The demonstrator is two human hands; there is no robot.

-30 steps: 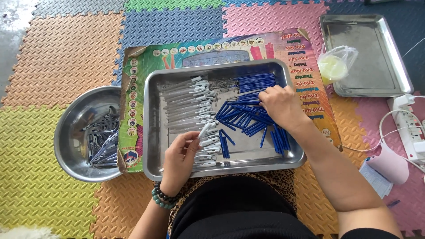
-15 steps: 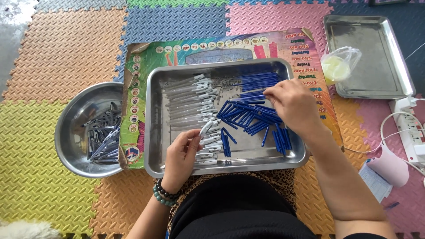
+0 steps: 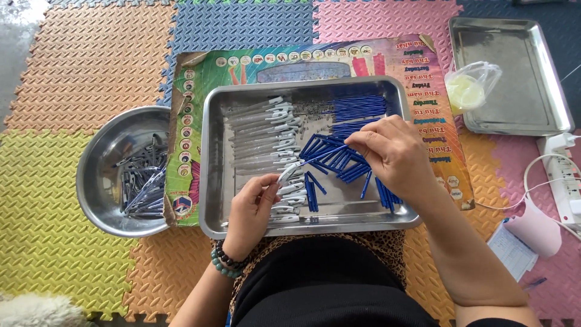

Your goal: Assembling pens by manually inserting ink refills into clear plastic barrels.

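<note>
Nearest the camera, a black-clad lap with a leopard-print edge sits at the foot of the view, and both forearms reach forward from it. The left hand (image 3: 254, 209), wearing a beaded bracelet (image 3: 225, 261) at the wrist, has its grip pinched shut on a white plastic pen barrel (image 3: 288, 172), held tilted over the front of the rectangular steel tray (image 3: 212, 181). Just beyond, the right hand (image 3: 393, 154) has thumb and forefinger closed tight on a thin blue pen refill (image 3: 324, 155), its free end pointing at the mouth of the white barrel, the two all but touching; whether the tip is already inside, I cannot tell.

Under the right hand lies a loose heap of blue refills (image 3: 339, 163), with a neater stack of blue refills (image 3: 358, 108) at the tray's far right corner. A row of white pen barrels (image 3: 260, 139) fills the tray's left half.

The tray rests on a colourful printed cardboard sheet (image 3: 302, 60). Left of it, a round steel bowl (image 3: 100, 175) holds a pile of grey-and-blue pens (image 3: 142, 184). Far right sits a second, shallow steel tray (image 3: 532, 91) with a clear plastic bag (image 3: 469, 88) on its near corner, and a white power strip (image 3: 563, 175) beside it. All of this lies on the floor, on interlocking foam mats (image 3: 78, 66) in orange, yellow, blue and pink.
</note>
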